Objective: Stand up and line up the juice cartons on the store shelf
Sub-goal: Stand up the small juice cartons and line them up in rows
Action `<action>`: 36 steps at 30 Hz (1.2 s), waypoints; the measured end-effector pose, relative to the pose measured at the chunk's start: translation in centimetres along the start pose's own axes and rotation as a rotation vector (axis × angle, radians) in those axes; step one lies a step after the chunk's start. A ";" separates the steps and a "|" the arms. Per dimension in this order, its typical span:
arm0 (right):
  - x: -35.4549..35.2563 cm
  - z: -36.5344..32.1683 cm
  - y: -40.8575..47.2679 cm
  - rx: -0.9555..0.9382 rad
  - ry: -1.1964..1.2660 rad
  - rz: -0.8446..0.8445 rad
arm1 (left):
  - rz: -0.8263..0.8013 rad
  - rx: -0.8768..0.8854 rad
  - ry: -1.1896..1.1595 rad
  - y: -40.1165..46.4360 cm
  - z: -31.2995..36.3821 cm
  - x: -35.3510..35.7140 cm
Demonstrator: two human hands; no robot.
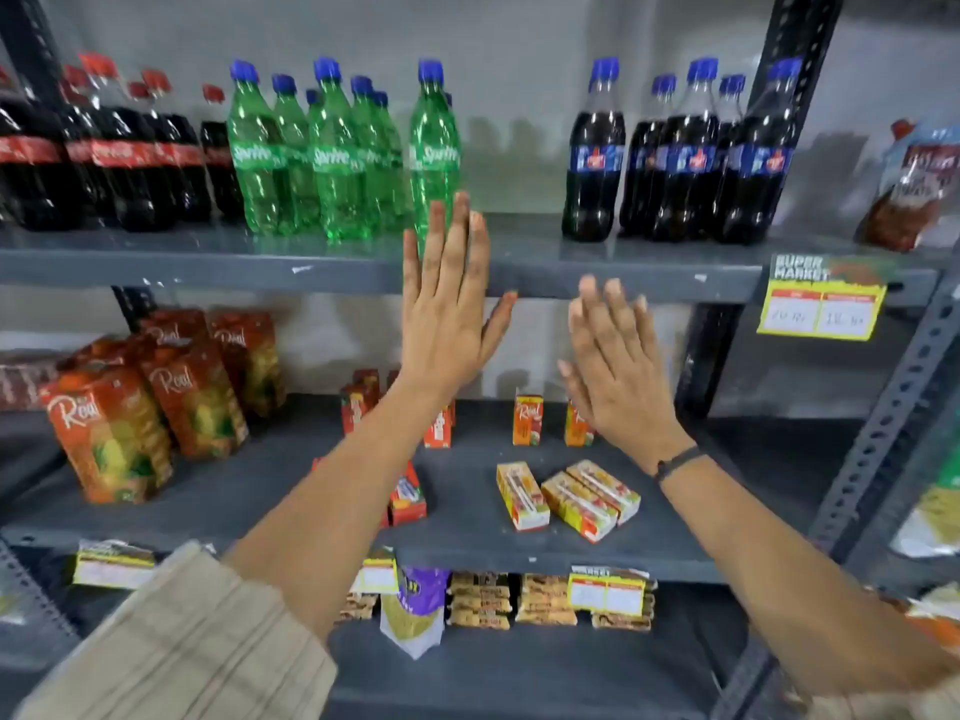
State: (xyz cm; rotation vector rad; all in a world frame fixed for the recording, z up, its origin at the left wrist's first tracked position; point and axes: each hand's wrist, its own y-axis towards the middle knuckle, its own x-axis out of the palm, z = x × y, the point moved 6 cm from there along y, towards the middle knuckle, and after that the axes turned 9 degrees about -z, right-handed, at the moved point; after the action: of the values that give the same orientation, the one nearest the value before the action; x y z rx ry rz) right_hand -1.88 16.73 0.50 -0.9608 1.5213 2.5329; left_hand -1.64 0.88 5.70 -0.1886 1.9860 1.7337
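Both of your hands are empty: your left hand [447, 309] is raised flat with fingers straight and together, thumb spread, its fingertips overlapping the front edge of the upper grey metal shelf [208, 267]; your right hand [618, 376] is likewise flat and holds nothing, fingers extended, a thin dark band [675, 462] at the wrist. Neither hand touches any carton. A beige striped sleeve [182, 646] covers your left upper forearm. On the middle grey metal shelf [285, 491], three small yellow-and-red juice cartons [566, 498] lie on their sides near the front edge, the two on the right touching each other, the left one just beside them. Behind them, small orange juice cartons stand upright: one [527, 419] between your two arms, another [577, 428] partly hidden by your right hand, more [358, 400] behind your left forearm. A further red small carton [408, 498] sits beside your left forearm; you cannot tell whether it is upright. Large orange-red juice cartons [109, 433] stand tilted in a group at the left of the same shelf. On the upper shelf: green plastic bottles with blue caps [337, 153], dark cola bottles with red labels [104, 153] to the left, dark cola bottles with blue labels [691, 158] to the right. A yellow price tag [823, 309] hangs at the shelf edge, right.
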 end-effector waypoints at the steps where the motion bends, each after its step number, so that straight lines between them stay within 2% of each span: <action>1: 1.0 -0.2 -1.6 -0.003 -0.020 -0.048 | -0.016 -0.042 -0.019 -1.5 0.0 0.6; 4: 6.3 0.3 -7.8 -0.017 -0.053 -0.369 | -0.153 -0.110 -0.086 -7.5 0.0 4.7; 8: 12.2 2.1 -13.3 0.082 0.053 -0.896 | -0.518 -0.210 -0.177 -14.1 -0.1 12.0; 12: 15.2 3.7 -17.4 0.191 0.262 -1.252 | -0.827 -0.351 -0.313 -20.0 -0.2 18.4; 14: 15.8 4.3 -18.4 0.259 0.356 -1.346 | -0.923 -0.393 -0.307 -21.9 -0.5 20.7; 18: 16.3 4.8 -19.5 0.269 0.339 -1.337 | -1.080 -0.428 -0.285 -23.7 -0.8 24.1; 20: 16.5 4.8 -19.7 0.236 0.291 -1.283 | -1.091 -0.422 -0.266 -23.8 -0.9 24.7; 24: 17.6 6.0 -21.1 0.291 0.237 -1.232 | -1.072 -0.404 -0.241 -23.8 -0.9 25.4; 28: 17.6 7.3 -21.3 0.331 0.090 -1.247 | -1.093 -0.391 -0.206 -24.0 -1.1 25.7; 32: 17.5 8.6 -19.2 0.072 -0.070 -1.104 | -1.105 -0.390 -0.209 -23.9 -0.9 25.6; 36: 18.1 9.7 -17.4 -0.382 -0.135 -1.053 | -1.111 -0.406 -0.207 -24.0 -0.9 25.5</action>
State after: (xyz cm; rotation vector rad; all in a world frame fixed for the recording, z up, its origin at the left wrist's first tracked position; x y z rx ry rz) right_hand -15.46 28.63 -19.43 -1.1573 0.2800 1.9978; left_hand -14.12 1.09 -27.01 -0.9830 0.9744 1.2580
